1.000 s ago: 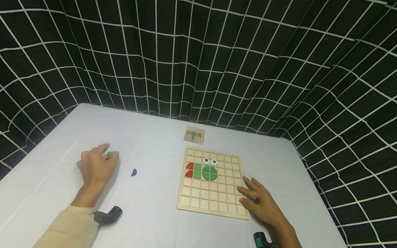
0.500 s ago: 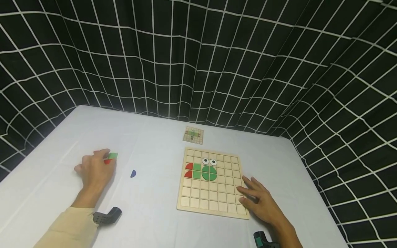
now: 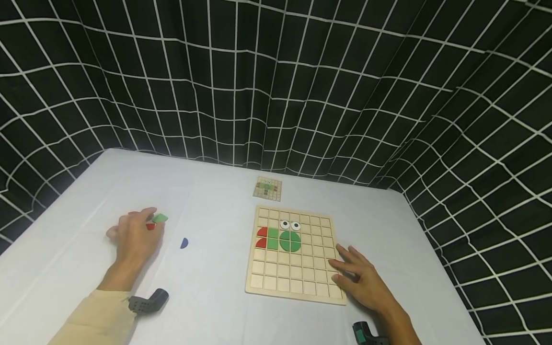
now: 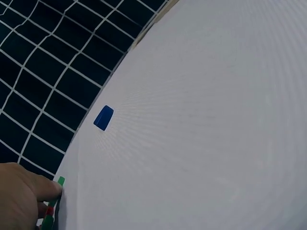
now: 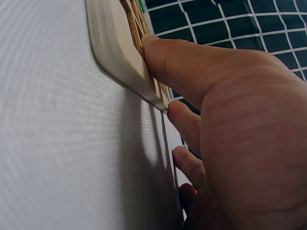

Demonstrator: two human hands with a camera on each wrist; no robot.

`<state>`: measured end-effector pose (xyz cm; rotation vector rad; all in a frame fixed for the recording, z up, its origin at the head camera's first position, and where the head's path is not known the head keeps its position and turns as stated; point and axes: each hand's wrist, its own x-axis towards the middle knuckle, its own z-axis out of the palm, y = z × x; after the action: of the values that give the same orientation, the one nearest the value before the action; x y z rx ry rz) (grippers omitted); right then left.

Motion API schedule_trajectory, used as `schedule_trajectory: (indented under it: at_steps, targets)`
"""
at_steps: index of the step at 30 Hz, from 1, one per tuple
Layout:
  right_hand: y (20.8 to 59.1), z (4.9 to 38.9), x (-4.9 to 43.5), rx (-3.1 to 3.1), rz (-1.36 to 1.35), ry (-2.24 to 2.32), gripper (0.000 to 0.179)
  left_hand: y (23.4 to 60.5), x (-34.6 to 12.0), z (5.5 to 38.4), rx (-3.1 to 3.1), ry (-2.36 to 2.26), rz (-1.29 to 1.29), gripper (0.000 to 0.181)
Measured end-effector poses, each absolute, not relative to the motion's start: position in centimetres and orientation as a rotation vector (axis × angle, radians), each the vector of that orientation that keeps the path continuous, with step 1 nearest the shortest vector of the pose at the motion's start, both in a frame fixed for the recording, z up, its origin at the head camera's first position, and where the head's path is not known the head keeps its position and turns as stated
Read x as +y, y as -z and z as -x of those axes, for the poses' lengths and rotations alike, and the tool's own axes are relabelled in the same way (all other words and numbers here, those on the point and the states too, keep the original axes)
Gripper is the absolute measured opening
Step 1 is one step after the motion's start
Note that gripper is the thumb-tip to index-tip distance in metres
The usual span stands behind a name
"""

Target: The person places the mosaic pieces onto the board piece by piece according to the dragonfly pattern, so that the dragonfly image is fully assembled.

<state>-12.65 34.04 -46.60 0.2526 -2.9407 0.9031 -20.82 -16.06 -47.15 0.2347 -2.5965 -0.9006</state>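
My left hand (image 3: 137, 239) is at the left of the table and pinches a green square tile (image 3: 160, 218), which is tilted up between thumb and fingers. Close under the fingers shows a red piece (image 3: 150, 226), mostly hidden by the hand. A blue half-round piece (image 3: 184, 243) lies just right of that hand. My right hand (image 3: 362, 278) rests at the right edge of the wooden grid board (image 3: 296, 273), fingers spread, with its thumb (image 5: 168, 55) over the rim. On the board sit red quarter-rounds (image 3: 261, 237), green squares (image 3: 273, 238), a green circle of quarter pieces (image 3: 290, 241) and two eye discs (image 3: 290, 225).
A small pattern card (image 3: 267, 188) lies behind the board. A black curtain (image 3: 241, 86) with a white grid hangs round the back and sides of the white table (image 3: 207, 287). Dark wrist devices (image 3: 148, 302) are worn on both wrists.
The green tile has come further out of my left hand's cover and now tilts between its fingers. The red piece has come into sight beneath. My right hand stays at the board's edge.
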Motion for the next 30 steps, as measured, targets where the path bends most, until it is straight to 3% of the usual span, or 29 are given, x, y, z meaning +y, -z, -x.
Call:
schedule_trajectory:
  at_steps: [9,18,30]
  targets:
    - [46.5,12.7,34.1,-2.943,-0.243,-0.899,0.037,47.0,-16.0,20.7,-2.546,0.884,-0.109,0.034]
    - [46.4,13.0,33.9,-2.930,-0.285,-0.917,0.036,46.0,-15.1,20.5,-2.276,0.924,0.185,0.031]
    - [46.6,12.7,34.2,-2.925,-0.279,-0.925,0.035,43.4,-12.1,19.9,-2.129,0.974,0.437,0.035]
